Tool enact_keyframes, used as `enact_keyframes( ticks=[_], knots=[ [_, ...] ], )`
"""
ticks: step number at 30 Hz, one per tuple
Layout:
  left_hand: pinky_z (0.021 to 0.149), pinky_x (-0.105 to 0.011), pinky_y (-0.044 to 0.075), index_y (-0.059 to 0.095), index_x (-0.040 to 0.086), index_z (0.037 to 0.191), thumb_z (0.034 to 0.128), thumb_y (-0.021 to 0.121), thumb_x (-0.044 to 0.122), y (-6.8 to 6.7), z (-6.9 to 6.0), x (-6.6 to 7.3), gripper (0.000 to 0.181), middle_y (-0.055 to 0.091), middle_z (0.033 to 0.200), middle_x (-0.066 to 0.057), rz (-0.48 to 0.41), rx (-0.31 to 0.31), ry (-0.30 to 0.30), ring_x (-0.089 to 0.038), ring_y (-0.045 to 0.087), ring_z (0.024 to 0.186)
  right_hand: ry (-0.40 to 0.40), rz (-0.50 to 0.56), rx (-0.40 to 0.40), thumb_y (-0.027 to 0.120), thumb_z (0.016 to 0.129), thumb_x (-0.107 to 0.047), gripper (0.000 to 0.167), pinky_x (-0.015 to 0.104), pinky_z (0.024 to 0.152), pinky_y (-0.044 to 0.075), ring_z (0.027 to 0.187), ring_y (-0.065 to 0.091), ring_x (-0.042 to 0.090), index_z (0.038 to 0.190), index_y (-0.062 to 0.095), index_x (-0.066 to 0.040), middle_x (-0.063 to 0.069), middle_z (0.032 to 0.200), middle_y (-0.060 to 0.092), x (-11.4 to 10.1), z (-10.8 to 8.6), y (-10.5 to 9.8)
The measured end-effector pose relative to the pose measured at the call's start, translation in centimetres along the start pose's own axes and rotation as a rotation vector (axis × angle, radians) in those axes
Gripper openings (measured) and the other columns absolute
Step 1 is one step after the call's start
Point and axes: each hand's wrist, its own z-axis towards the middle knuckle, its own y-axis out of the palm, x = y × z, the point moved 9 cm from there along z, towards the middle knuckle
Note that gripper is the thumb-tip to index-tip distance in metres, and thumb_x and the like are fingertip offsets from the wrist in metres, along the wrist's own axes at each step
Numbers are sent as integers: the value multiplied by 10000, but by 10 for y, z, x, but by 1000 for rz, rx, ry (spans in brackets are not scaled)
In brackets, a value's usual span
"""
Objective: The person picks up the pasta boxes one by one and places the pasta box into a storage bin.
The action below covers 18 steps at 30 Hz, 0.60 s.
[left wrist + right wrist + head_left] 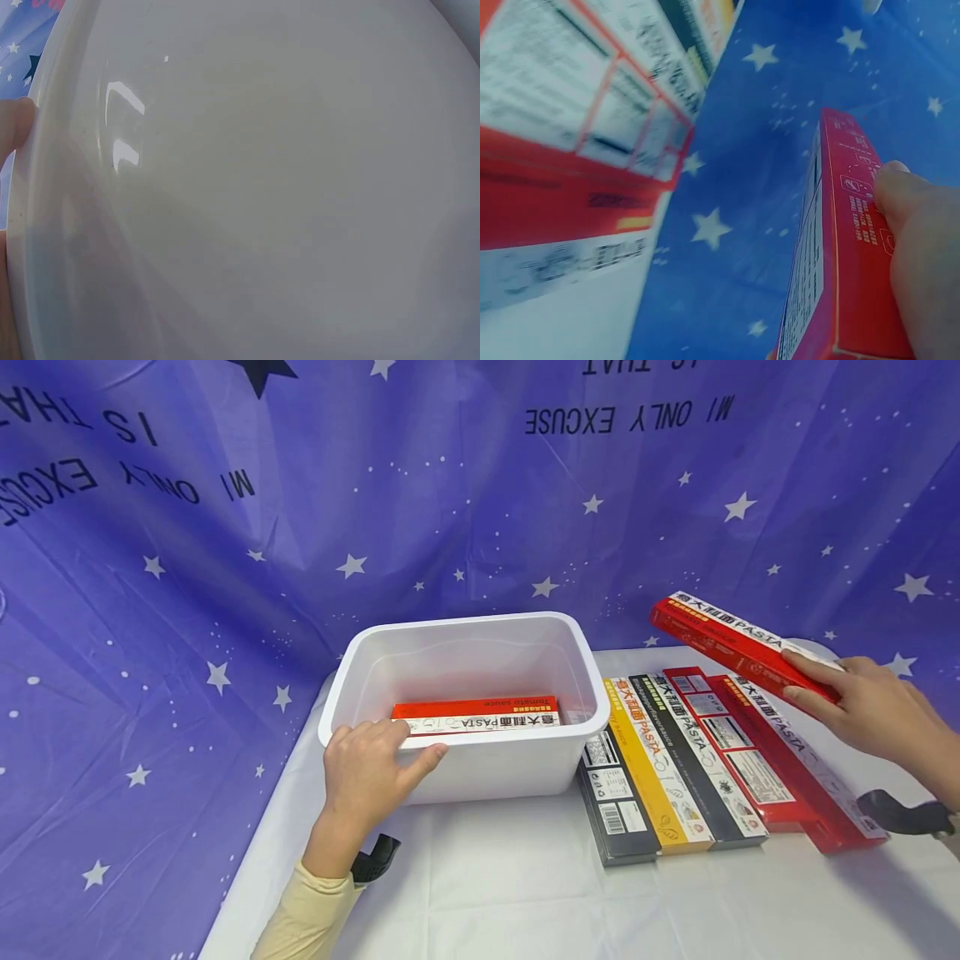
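Observation:
My right hand (873, 710) holds a red pasta box (738, 647) by its near end, thumb and fingers on opposite sides, raised and tilted above the table. In the right wrist view the thumb presses on the red side of that pasta box (859, 247). My left hand (367, 768) grips the near left rim of a white plastic bin (487, 768), its fingers over the edge and its thumb along the outside. Inside the bin lies another red pasta box (476, 708). The left wrist view shows mostly the bin's smooth wall (262, 180).
Right of the bin several pasta boxes lie side by side: a dark one (617, 810), a yellow one (651, 777), a black one (693, 760) and red ones (810, 777). The white-covered table (487, 877) meets a purple star-patterned cloth (465, 510) behind.

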Motion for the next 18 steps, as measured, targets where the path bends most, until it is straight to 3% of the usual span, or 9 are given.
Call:
enact_keyframes(
  ticks=[6,13,18],
  knots=[
    [524,-355,275,463,120,620,974,232,782,1,-1,-1,786,479,513,-24,1,-11,-7,-270,462,454,-93,-17,14,597,997,-460,692,539,651,497,991,494,487,1566,362,-144,378,1204,491,-39,21,-27],
    [522,-352,269,463,119,619,971,221,789,0,-2,-2,795,489,515,-26,0,-9,-11,-272,455,450,-187,-14,-40,595,998,-447,696,649,823,485,1176,423,544,1589,326,-200,376,1388,421,-88,42,-48],
    [528,-366,284,474,119,630,971,228,790,0,0,-1,792,512,529,-28,-10,-2,-7,-284,469,462,-270,-26,-53,603,992,-464,696,604,814,501,1166,456,515,1590,329,-237,358,1415,434,-123,54,-58]
  ],
)
